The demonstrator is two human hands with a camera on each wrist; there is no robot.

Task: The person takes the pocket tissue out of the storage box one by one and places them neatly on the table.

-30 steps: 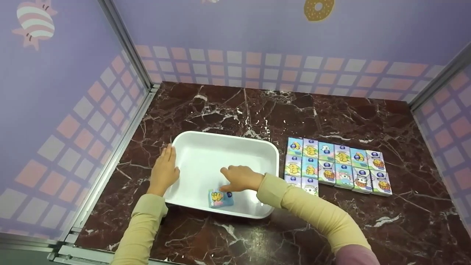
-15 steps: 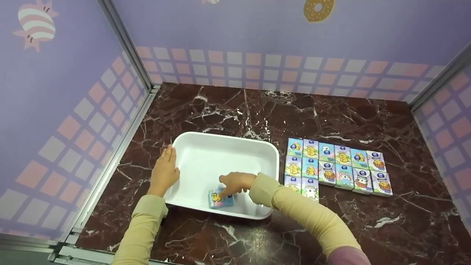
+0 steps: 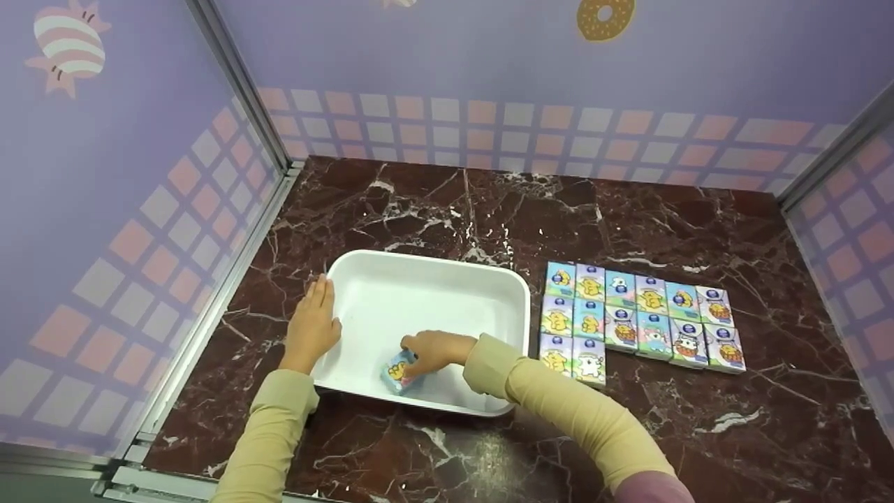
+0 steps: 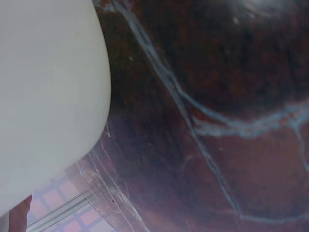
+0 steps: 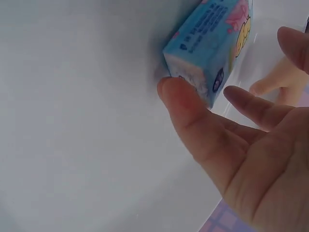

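Note:
In the head view, a large white tray [image 3: 426, 257] sits on the table. My left hand [image 3: 311, 328] holds its left rim, straight fingers along the outer wall and thumb over the inner side. Inside the tray, a blue pocket tissue pack [image 3: 397, 371] with a yellow cartoon lies at a slant near the front wall. My right hand [image 3: 436, 353] is just right of it. The right wrist view shows the thumb at the end of the tissue pack [image 5: 205, 43], with the other fingers loosely spread apart from it. Only the outer tray wall [image 4: 43, 87] fills much of the left wrist view.
Several similar tissue packs [image 3: 653, 328] form a block of rows on the dark marble table [image 3: 433, 202], right of the tray. Purple panels [image 3: 433, 56] with metal corner posts [image 3: 237, 84] enclose the back and sides.
The right hand has moved down and left to the tissue pack, which has turned at a slant and shifted slightly left. The left hand and tray hold still.

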